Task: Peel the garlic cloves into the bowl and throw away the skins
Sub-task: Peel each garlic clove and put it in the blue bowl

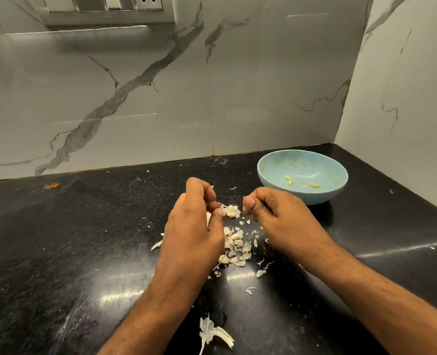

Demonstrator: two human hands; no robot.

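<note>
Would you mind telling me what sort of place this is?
Most likely a home kitchen: a black speckled countertop meets a marble-look tiled wall with a switch and socket panel, and a blue bowl holds peeled garlic cloves.

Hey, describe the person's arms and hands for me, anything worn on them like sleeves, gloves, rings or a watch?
Both forearms are bare up to the frame's bottom edge: no sleeves show. The left hand and right hand wear no gloves, and no rings, watch or bracelet are visible. The fingernails look short and unpainted.
</note>
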